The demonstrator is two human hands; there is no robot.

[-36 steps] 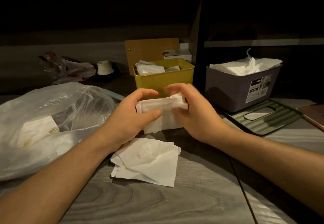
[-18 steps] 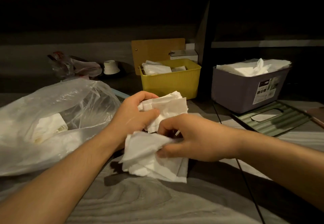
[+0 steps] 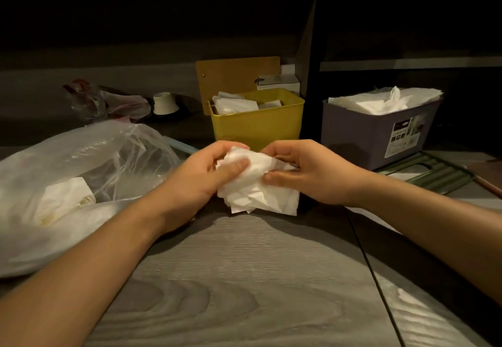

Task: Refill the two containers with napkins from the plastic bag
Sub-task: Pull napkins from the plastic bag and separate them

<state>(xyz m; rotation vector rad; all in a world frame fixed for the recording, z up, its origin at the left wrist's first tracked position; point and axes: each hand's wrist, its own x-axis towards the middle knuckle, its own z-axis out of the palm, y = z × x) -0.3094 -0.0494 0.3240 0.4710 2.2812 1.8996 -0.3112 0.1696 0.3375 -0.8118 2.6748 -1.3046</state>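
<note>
Around the working spot on the grey wood-grain bench (image 3: 244, 278) lie a crumpled pinkish wrapper (image 3: 108, 100) and a small white cup-like piece (image 3: 164, 104) at the far left, a brown board (image 3: 236, 74) standing upright behind the yellow container (image 3: 258, 126), a small white box (image 3: 278, 82) beside that board, and a green ribbed lid (image 3: 434, 174) lying flat just in front of the purple container (image 3: 361, 137). Nothing lies between the hands and the two containers. Both forearms reach in from the near edge and meet over the middle of the bench: the left hand (image 3: 202, 172) curls round a crumpled bunch of napkins (image 3: 255, 183) with its thumb pressed across the front, and the right hand (image 3: 307, 168) pinches the same bunch from the other side, thumb below and fingers above. The bunch hangs just in front of the yellow container, its lower corners close to the bench. To the left, the clear plastic bag (image 3: 81, 161) sprawls on the bench with a folded white stack (image 3: 65, 200) inside. The yellow container holds a few folded napkins below its rim; the purple one is heaped with white napkins above its rim.
</note>
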